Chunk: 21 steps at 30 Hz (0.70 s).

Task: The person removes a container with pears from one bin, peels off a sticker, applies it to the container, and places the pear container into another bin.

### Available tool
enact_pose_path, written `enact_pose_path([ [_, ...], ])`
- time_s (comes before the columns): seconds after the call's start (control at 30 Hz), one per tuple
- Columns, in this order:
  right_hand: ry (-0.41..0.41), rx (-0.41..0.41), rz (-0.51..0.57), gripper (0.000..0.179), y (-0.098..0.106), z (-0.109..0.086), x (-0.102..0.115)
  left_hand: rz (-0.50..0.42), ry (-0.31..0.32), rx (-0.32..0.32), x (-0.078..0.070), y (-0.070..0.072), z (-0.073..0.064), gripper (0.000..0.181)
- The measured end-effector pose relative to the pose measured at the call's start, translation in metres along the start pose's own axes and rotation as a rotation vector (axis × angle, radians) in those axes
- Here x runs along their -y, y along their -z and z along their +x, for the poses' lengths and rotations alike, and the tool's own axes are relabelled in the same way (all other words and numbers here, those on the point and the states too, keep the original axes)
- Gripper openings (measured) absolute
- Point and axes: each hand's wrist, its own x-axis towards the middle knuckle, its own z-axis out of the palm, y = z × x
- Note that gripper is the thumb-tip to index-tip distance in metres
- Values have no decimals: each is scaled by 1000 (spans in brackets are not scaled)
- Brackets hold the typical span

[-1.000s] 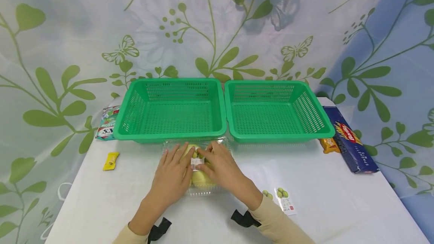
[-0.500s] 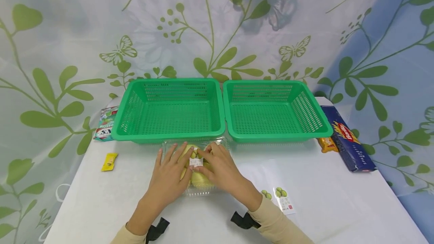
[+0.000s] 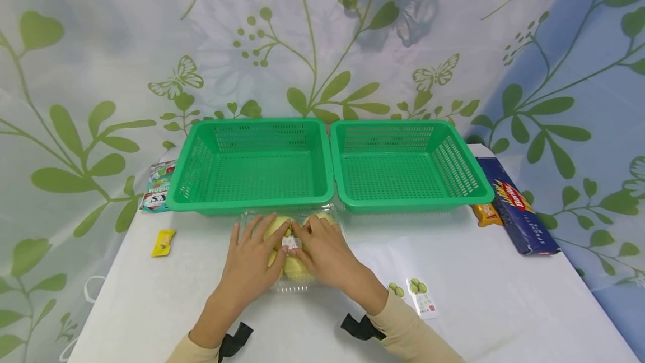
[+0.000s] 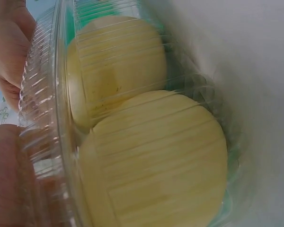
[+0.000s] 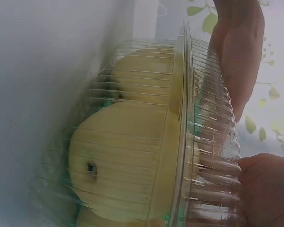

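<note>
1. The right hand has just shifted slightly: its index fingertip now covers most of the fruit print on the white label, which showed more plainly a half-second ago.
2. That label sits on the lid of the clear box, which stays put on the bench, just in front of the left green basket.
3. The left hand lies with straight, spread fingers on the lid, thumb at the label's edge; the right fingers are bent a little, index and thumb on the label, gripping nothing that I can see.
4. Yellow fruit shows inside.
5. I'd judge the label is placed and being pressed flat; whether its edges hold, I can't tell.
</note>
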Motion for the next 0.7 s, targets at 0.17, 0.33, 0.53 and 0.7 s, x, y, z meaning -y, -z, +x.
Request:
enact_pose_path([
  [0.17, 3, -11, -15, 54, -1, -3, 1, -28, 3, -4, 1, -2, -1, 45],
  [0.33, 34, -31, -4, 42, 0, -10, -1, -153, -23, -5, 11, -4, -6, 45],
  [0.53, 94, -16, 50, 27, 11, -26, -3, -300, 4, -15, 25, 0, -19, 48],
  [0.7, 82, 8, 116, 25, 20, -36, -1, -364, 107, 18, 30, 3, -25, 59],
])
